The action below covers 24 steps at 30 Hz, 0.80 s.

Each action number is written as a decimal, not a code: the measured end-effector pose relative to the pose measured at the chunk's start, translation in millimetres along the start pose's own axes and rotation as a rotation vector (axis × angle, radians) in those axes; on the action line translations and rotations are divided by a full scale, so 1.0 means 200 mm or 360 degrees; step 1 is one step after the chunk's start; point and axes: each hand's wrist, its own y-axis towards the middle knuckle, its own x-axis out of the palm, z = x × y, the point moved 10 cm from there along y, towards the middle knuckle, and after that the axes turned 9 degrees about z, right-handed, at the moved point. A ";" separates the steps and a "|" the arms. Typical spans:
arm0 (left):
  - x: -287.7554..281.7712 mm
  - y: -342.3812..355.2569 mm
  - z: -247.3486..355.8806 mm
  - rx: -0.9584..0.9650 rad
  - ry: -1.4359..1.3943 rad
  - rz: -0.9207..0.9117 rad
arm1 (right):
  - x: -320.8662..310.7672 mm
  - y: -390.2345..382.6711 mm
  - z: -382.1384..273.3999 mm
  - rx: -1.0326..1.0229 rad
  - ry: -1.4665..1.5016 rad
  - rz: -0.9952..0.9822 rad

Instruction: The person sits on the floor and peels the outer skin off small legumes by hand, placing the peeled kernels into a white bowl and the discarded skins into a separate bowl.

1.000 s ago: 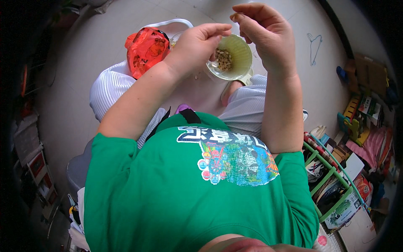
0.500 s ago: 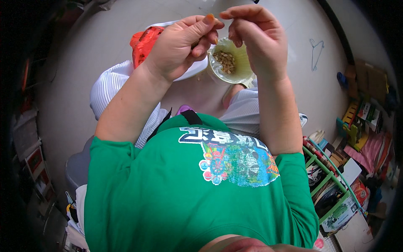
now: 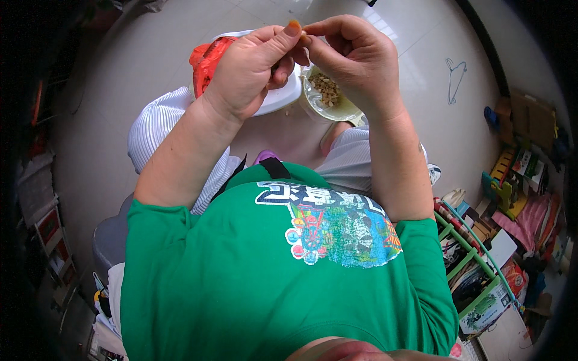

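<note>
Both my hands are raised in front of me with their fingertips meeting. My left hand [image 3: 256, 63] is closed, its thumb pressed toward the fingers; its curled fingers hide what they may hold. My right hand [image 3: 355, 57] pinches thumb and forefinger against the left fingertips. A tiny pale bit shows where they meet, too small to name. Below the right hand stands a pale yellow-green bin [image 3: 346, 111] lined with a clear bag. Brownish, shell-like scraps [image 3: 325, 89] lie in it. Behind my left hand are a red plastic bag [image 3: 208, 63] and a white stool-like surface [image 3: 283, 99].
A light blue clothes hanger [image 3: 456, 81] lies on the tiled floor to the right. Farther right, a green-framed rack [image 3: 475, 274], a cardboard box [image 3: 533, 114] and piled cloths [image 3: 524, 219] crowd the side. Shelving [image 3: 51, 234] stands at the left.
My right hand has moved left and slightly down, and its fingertips now meet those of my left hand. Before, a small gap lay between them. The left hand has barely shifted.
</note>
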 end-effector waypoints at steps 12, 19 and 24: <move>0.00 -0.01 -0.01 0.0011 0.0190 -0.0027 | -0.03 0.00 0.04 0.0190 -0.0060 -0.0055; 0.05 -0.03 -0.02 -0.0111 0.0001 -0.0115 | -0.05 -0.01 0.11 0.0463 0.0192 -0.0065; 0.03 -0.02 -0.02 -0.0008 0.0140 -0.0095 | -0.03 0.00 0.08 0.0398 0.0175 -0.0016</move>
